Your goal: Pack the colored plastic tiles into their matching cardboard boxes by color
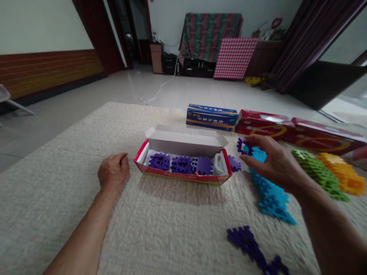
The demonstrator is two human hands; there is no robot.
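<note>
My right hand [268,158] pinches a purple interlocking plastic block [244,147] between thumb and fingers, just right of an open red-and-white cardboard box [183,178]. Inside the box lie several purple blocks [181,165] on white lining, with a folded white piece at its right end. Another purple block [235,163] rests against the outside of the box's right end. My left hand [114,170] lies on the mat left of the box, its fingers curled in; I cannot make out anything in it.
Blue blocks [272,196] lie under and beside my right hand. Green blocks [319,173] and orange blocks [342,173] are farther right. More purple blocks [252,246] lie at the front. Behind stand a closed blue box [211,117] and two red boxes [265,123] on the quilted mat [160,225].
</note>
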